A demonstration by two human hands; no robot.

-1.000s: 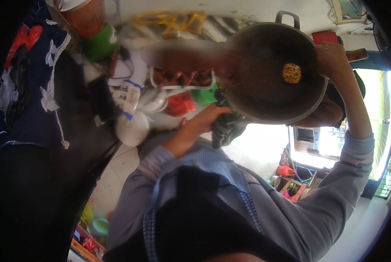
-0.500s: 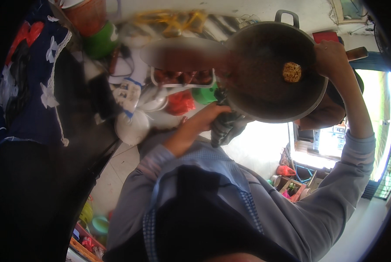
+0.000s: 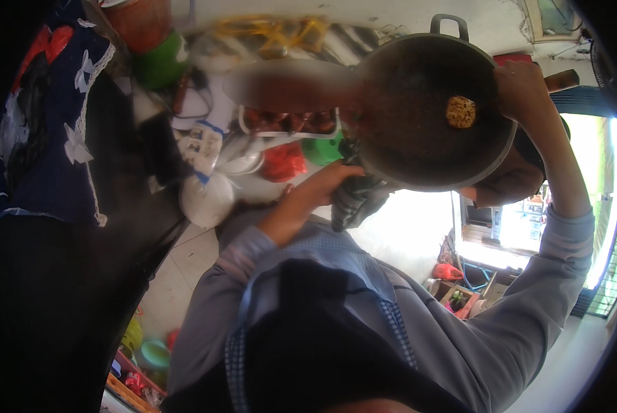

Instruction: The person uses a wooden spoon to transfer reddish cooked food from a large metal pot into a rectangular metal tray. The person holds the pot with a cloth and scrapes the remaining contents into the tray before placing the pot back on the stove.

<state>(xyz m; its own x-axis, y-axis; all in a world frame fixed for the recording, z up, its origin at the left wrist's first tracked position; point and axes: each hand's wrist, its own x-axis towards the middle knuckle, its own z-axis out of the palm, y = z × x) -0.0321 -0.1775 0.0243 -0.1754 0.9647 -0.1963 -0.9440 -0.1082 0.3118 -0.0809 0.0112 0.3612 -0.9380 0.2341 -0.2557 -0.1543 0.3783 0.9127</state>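
A large dark wok (image 3: 419,148) with a loop handle on its far rim fills the upper right. My left hand (image 3: 332,179) is closed on a dark striped cloth (image 3: 355,203), bunched against the wok's near left rim. At the wok's right rim my right hand (image 3: 523,89) is wrapped round a tool with a wooden handle (image 3: 562,81), whose end sticks out to the right. Inside the wok, in line with that handle, shows a round golden speckled piece (image 3: 461,111). Whether it is food or the tool's head, I cannot tell.
Left of the wok stands a white-rimmed tray (image 3: 291,132) with red-brown contents, partly behind a blurred oval. Nearby are a red bag (image 3: 284,162), a green container (image 3: 322,148) and a white round item (image 3: 207,199). A brown rounded shape (image 3: 511,182) shows behind the wok's lower right.
Both hands keep their hold. The wok has shifted very slightly upward in view; otherwise little differs.
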